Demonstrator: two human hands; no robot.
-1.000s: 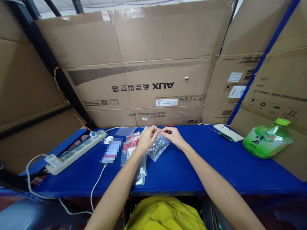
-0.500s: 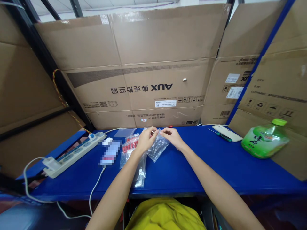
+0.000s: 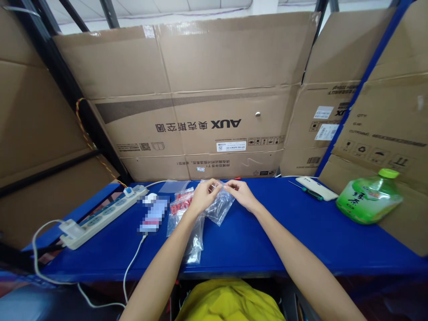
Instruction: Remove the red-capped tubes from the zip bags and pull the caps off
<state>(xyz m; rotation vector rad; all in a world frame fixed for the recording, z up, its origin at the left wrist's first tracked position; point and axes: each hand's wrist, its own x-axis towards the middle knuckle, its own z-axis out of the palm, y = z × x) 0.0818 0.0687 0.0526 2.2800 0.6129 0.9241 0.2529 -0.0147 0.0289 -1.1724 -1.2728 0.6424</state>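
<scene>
Both my hands meet over the middle of the blue table (image 3: 301, 232). My left hand (image 3: 201, 196) and my right hand (image 3: 241, 193) each pinch the top edge of a small clear plastic bag (image 3: 220, 206), which hangs between them just above the table. What lies inside the bag is too small to make out. Under my left wrist lie more clear bags (image 3: 194, 234), and a bag with red pieces (image 3: 179, 205) rests just left of my left hand.
A white power strip (image 3: 100, 215) with a cable lies at the left. A blurred phone-sized item (image 3: 152, 215) sits beside it. A white device (image 3: 316, 187), a screwdriver (image 3: 307, 189) and a green bottle (image 3: 369, 199) lie at the right. Cardboard boxes (image 3: 207, 102) wall the back.
My hands stay pinched on the clear bag and have barely shifted. The view has moved slightly.
</scene>
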